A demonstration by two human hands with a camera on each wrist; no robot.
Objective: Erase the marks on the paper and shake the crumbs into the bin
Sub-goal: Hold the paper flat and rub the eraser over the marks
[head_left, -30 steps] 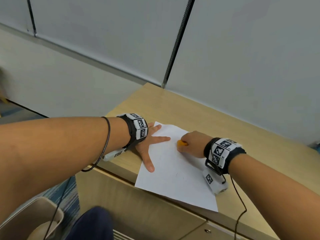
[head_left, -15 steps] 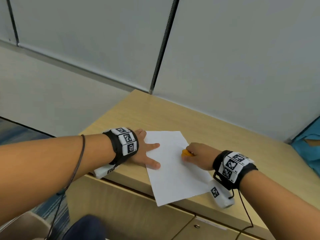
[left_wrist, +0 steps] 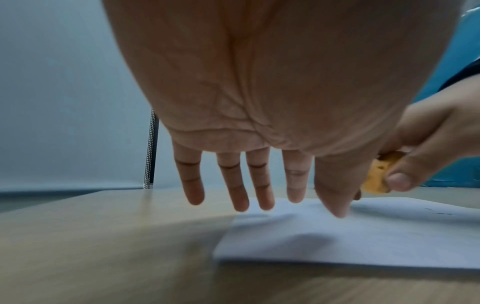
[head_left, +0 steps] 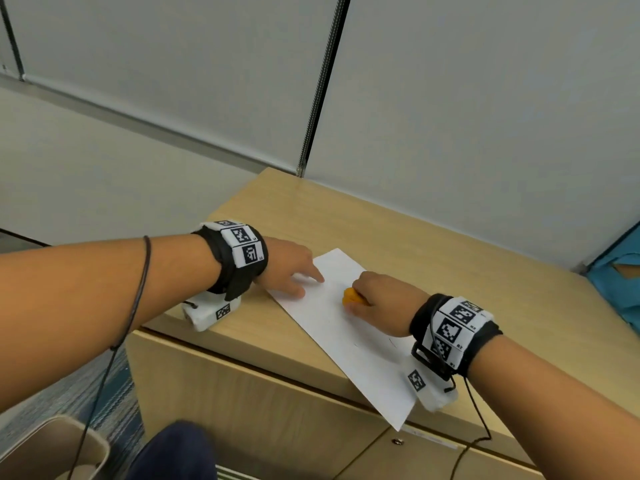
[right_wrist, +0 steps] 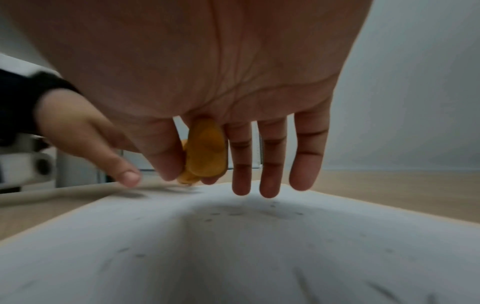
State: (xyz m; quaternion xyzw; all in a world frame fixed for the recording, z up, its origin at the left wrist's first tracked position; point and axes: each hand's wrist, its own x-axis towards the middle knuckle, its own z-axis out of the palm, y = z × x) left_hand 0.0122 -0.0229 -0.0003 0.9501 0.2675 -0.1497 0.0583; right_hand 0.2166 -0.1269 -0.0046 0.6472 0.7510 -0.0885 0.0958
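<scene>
Paper (head_left: 346, 327) on desk (head_left: 433, 251); bin (head_left: 52, 448) below-left.

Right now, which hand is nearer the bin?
Left. The left hand steadies the paper's bin-side edge; the right hand, pinching the eraser, sits farther from the bin.

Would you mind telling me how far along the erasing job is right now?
Erasing is under way: the right hand pinches the orange eraser on the paper while the left hand steadies it. Crumbs and faint marks remain; nothing is shaken into the bin yet.
</scene>
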